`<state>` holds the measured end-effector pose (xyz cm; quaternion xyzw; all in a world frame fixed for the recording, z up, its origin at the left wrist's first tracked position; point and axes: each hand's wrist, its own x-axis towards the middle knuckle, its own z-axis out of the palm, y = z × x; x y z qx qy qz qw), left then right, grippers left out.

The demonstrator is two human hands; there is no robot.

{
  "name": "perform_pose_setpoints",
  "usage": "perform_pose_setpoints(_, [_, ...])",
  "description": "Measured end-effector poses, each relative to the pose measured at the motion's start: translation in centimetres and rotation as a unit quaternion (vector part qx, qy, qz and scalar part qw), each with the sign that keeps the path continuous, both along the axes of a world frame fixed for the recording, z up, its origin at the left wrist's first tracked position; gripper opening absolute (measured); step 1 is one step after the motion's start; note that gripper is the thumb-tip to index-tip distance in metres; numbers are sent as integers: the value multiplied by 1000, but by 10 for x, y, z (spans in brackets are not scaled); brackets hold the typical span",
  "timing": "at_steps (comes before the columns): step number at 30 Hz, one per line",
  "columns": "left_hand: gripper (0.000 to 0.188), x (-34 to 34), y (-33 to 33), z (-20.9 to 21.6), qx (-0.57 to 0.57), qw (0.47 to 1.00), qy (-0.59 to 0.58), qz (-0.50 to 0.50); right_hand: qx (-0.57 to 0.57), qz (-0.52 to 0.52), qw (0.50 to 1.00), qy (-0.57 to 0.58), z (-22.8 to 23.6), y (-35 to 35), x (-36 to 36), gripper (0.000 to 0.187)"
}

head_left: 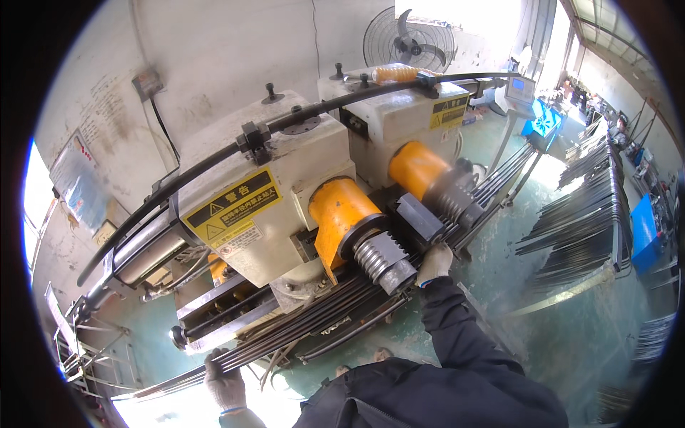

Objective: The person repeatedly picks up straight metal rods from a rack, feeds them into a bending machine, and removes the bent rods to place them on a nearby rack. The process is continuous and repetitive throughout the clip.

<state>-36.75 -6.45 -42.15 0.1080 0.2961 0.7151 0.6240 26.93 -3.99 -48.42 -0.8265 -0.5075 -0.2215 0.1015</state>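
A bundle of long dark metal rods [303, 322] runs slantwise along the front of a bending or forming machine with cream housings [235, 192]. At the lower left, my left hand [225, 385], in a pale knit glove, closes round the rods near their left end. Farther right, my gloved right hand [434, 264] grips at the rods beside the machine's dark block [419, 216]; its fingertips are partly hidden. Between my hands, a ridged steel roller [382, 260] projects from an orange cover [344, 210] above the rods. A second orange cover [417, 170] sits behind.
A thick black hose [193, 175] arches over the housings. Many rods [571, 214] lie on a rack to the right. A small control screen [523, 85] stands at the far right end, a fan [409, 46] by the wall. A metal frame [100, 349] is at left.
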Motion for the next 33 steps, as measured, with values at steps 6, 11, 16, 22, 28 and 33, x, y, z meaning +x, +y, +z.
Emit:
perform_pose_setpoints(6, [30,41,11,14,-37,998,47,25,447,98,623,635,-48,22,10,15])
perform_pose_setpoints(11, [37,119,7,-9,-35,997,11,-66,404,127,716,555,-40,17,1,25])
perform_pose_setpoints(16, [36,110,8,-22,18,996,-15,-83,436,3,536,723,53,-20,-27,30])
perform_pose_setpoints(22, [27,96,11,-12,-41,997,38,56,431,-6,594,679,21,-53,-12,41])
perform_pose_setpoints(28, [37,125,-2,-29,-22,997,59,-52,261,75,806,526,-40,-68,14,38])
perform_pose_setpoints(33, [37,178,1,27,-102,993,-19,-47,255,19,787,561,-25,-90,8,43])
